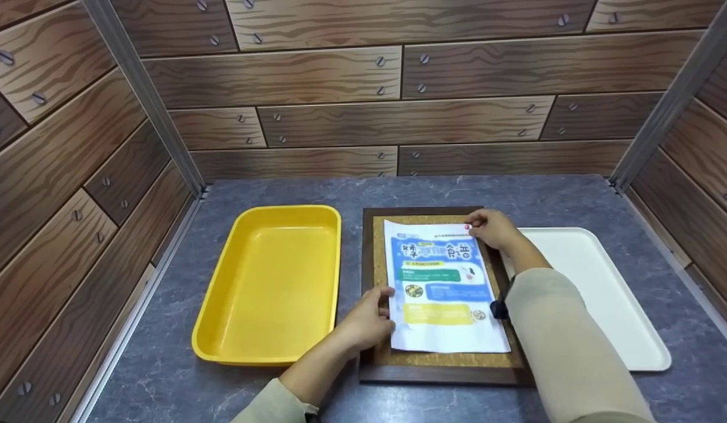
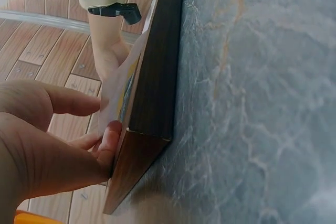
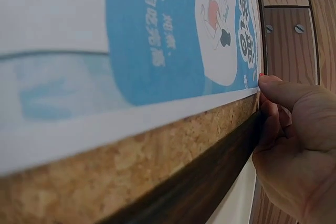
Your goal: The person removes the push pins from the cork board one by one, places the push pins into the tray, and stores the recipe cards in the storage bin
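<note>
A printed paper sheet [image 1: 442, 288] with blue, green and yellow blocks lies over a cork board [image 1: 451, 359] in a dark wooden frame [image 1: 439, 376]. At the sheet's top right corner sits a small red pushpin [image 1: 467, 226]. My right hand [image 1: 495, 229] holds the pin there between thumb and curled fingers; the right wrist view shows the thumb tip [image 3: 270, 79] against the red. My left hand [image 1: 368, 317] pinches the sheet's left edge, low down. In the left wrist view that edge of the paper [image 2: 111, 95] stands raised off the board.
A yellow tray [image 1: 269, 288] stands left of the board. On the right is a white tray [image 1: 592, 294], partly behind my right forearm. Wood-patterned walls [image 1: 339, 123] enclose the grey marbled table [image 1: 163, 352] at the back and both sides.
</note>
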Action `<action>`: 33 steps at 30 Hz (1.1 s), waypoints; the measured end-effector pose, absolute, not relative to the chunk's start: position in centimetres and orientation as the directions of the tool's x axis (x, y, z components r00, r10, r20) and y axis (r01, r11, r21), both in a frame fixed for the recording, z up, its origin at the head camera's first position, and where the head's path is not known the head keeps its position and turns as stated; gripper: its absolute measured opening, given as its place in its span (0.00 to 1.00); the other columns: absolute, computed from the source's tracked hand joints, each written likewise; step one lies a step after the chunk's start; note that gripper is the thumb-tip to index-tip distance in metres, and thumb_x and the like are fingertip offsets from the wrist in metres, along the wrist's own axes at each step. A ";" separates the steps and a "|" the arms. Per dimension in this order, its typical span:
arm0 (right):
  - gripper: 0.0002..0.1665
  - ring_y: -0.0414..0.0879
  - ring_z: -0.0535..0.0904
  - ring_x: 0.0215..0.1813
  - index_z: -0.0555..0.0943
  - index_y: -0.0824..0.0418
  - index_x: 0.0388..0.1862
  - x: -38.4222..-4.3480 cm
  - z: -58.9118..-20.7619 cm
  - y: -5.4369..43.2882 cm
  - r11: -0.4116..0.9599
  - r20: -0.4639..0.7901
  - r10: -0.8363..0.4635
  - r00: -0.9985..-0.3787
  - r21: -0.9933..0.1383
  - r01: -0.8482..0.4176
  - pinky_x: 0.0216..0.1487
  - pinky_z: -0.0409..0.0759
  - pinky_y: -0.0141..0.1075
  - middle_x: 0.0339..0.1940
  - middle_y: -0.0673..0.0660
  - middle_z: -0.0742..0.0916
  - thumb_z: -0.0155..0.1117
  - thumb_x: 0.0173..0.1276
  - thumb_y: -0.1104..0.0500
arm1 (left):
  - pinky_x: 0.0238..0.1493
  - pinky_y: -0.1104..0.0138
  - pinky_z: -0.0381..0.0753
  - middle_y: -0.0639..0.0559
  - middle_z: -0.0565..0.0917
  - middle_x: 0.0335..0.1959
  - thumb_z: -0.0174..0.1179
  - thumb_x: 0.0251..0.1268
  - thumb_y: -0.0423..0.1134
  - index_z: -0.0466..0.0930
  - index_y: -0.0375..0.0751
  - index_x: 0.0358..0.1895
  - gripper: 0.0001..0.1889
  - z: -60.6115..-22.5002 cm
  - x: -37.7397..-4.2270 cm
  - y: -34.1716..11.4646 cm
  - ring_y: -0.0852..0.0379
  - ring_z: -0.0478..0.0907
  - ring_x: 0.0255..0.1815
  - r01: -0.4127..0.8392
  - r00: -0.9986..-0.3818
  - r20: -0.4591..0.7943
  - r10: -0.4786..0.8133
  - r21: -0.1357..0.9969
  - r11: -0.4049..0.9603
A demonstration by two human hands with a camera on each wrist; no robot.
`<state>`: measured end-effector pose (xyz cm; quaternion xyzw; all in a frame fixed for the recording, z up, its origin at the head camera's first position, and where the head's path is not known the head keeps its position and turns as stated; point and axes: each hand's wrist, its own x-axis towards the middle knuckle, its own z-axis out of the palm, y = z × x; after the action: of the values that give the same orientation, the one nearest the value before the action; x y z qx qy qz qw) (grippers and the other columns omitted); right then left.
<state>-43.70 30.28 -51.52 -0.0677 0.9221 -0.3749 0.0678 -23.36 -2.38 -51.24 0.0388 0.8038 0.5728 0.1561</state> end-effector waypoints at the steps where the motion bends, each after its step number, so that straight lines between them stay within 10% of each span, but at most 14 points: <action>1: 0.19 0.54 0.78 0.55 0.82 0.71 0.65 -43.8 -51.6 30.3 0.706 -0.069 -0.175 -0.982 -0.704 -0.076 0.52 0.75 0.34 0.55 0.67 0.84 0.64 0.78 0.67 | 0.45 0.64 0.84 0.36 0.73 0.69 0.57 0.61 0.18 0.71 0.34 0.73 0.33 -51.2 -23.3 -2.4 0.48 0.80 0.57 -0.117 -0.950 -0.207 0.234 0.931 0.346; 33: 0.15 0.60 0.79 0.55 0.87 0.69 0.59 -44.2 -51.5 30.1 0.749 -0.067 -0.142 -0.988 -0.659 -0.063 0.57 0.79 0.48 0.55 0.70 0.86 0.60 0.81 0.67 | 0.56 0.58 0.85 0.37 0.72 0.71 0.49 0.62 0.16 0.69 0.39 0.75 0.35 -51.5 -23.3 -2.5 0.44 0.79 0.64 -0.174 -0.954 -0.241 0.178 0.930 0.324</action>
<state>-44.15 30.15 -51.54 -0.0547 0.9335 -0.3497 0.0565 -23.35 -2.51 -51.50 0.0014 0.7995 0.5813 0.1516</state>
